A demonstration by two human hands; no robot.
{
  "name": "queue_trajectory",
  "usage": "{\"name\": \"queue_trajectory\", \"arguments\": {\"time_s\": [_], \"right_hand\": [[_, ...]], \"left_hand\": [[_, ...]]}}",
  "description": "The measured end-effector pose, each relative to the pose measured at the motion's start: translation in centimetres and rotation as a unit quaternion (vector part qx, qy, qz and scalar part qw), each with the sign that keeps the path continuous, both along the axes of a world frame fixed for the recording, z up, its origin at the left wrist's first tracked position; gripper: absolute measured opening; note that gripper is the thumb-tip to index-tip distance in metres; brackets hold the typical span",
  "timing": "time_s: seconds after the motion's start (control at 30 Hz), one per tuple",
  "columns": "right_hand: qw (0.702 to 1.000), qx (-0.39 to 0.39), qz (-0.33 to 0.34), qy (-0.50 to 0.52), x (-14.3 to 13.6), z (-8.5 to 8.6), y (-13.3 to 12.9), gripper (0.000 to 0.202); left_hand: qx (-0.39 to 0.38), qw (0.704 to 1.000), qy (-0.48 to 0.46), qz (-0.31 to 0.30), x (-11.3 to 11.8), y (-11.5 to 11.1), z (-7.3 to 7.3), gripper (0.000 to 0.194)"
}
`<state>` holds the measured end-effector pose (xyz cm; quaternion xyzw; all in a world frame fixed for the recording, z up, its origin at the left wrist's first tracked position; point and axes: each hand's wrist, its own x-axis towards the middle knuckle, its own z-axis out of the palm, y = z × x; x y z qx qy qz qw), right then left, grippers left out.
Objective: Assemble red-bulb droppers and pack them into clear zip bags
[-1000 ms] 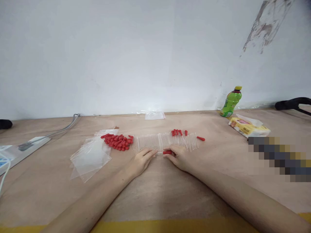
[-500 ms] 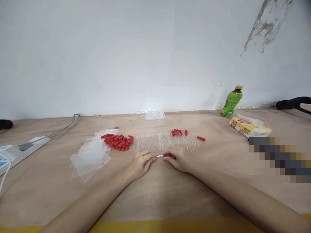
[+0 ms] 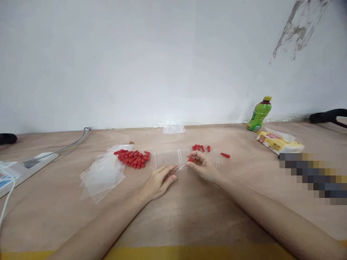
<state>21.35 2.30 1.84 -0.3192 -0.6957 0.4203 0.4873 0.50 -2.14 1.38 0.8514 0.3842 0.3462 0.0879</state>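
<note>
- The left hand point(image 3: 162, 180), just below the frame's centre, has thumb and fingers parted around the free end of the dropper's clear tube point(image 3: 181, 168); whether they touch it cannot be told.
- The right hand point(image 3: 203, 168), right of centre, pinches the dropper by its red bulb point(image 3: 191, 159) between thumb and fingers, the tube slanting down toward the lower left.
- The dropper should be light; its tube is probably stiff, smooth, slippery and, if glass, fragile, so any bending load is risky. The bulb is likely soft, grippy rubber: the safest hold is there, or on the tube close to its neck.
- Beyond the hands, a row of clear tubes point(image 3: 165, 158) crosses the middle; loose ones would probably roll easily.
- At its left end sits a pile of red bulbs point(image 3: 132, 158); several capped bulbs point(image 3: 199, 147) line its far edge at right.
</note>
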Motion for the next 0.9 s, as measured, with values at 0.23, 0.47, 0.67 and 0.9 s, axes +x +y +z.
{"name": "queue_trajectory", "arguments": {"time_s": [0.23,0.47,0.67,0.9], "right_hand": [[0.97,-0.078,-0.182,-0.142,4.4,3.9,6.5,0.035],[0.896,-0.062,-0.287,-0.332,6.6,1.3,10.8,0.031],[0.875,-0.038,-0.287,-0.389,6.4,0.3,10.3,0.041],[0.847,-0.064,-0.317,-0.421,11.3,1.3,9.1,0.025]], "left_hand": [[-0.019,1.0,0.01,0.011,0.0,-0.1,0.0,0.026],[-0.015,0.999,0.029,-0.008,0.2,-0.2,0.2,0.021],[0.009,1.0,0.024,0.007,0.3,-0.2,0.2,0.02],[0.052,0.993,0.024,0.105,0.3,0.7,0.1,0.013]]}}
